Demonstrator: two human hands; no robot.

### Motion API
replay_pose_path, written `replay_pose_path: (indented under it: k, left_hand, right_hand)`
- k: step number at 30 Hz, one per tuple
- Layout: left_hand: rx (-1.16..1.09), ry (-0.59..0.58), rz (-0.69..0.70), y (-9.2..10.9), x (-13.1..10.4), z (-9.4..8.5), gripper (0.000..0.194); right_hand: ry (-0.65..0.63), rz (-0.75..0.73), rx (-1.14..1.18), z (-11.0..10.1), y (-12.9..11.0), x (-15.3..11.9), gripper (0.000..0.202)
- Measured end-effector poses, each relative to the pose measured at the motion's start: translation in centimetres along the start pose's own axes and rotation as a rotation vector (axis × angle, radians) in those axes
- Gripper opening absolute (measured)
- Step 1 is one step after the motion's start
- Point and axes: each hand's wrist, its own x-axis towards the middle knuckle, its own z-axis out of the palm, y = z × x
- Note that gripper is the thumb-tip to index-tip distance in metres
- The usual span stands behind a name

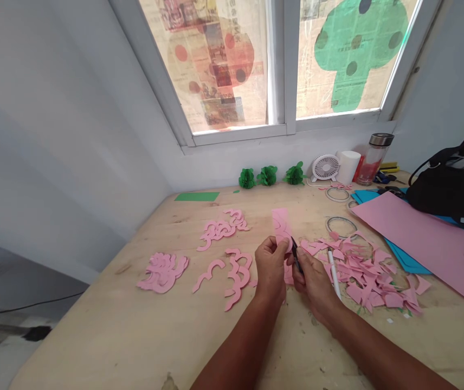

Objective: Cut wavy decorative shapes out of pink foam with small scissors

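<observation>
Between thumb and fingers, my left hand grips a strip of pink paper that stands upright with curved lines on it. My right hand is closed around a pair of dark scissors, its blades against the strip's right edge. The scissors' handles are mostly hidden by my fingers. Left of my hands lie wavy pink paper cutouts and another bunch of cutouts. Farther left is a pile of scalloped pink pieces. Beside my right hand are a white pen and a heap of pink scraps.
Along the wall stand several green paper shapes, a small white fan and a glass bottle. Tape rolls lie behind the scraps. A large pink sheet, blue sheets and a black bag occupy the right.
</observation>
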Motion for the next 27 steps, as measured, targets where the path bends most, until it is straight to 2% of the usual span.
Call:
replay_pose_path:
  k: [15, 27]
  left_hand:
    - [0.012, 0.032, 0.008, 0.43, 0.04, -0.09, 0.025]
    - [0.032, -0.005, 0.013, 0.25, 0.12, -0.22, 0.021]
  right_hand:
    - [-0.023, 0.002, -0.026, -0.21, -0.03, 0.00, 0.038]
    - [-0.030, 0.007, -0.001, -0.21, -0.08, -0.10, 0.036]
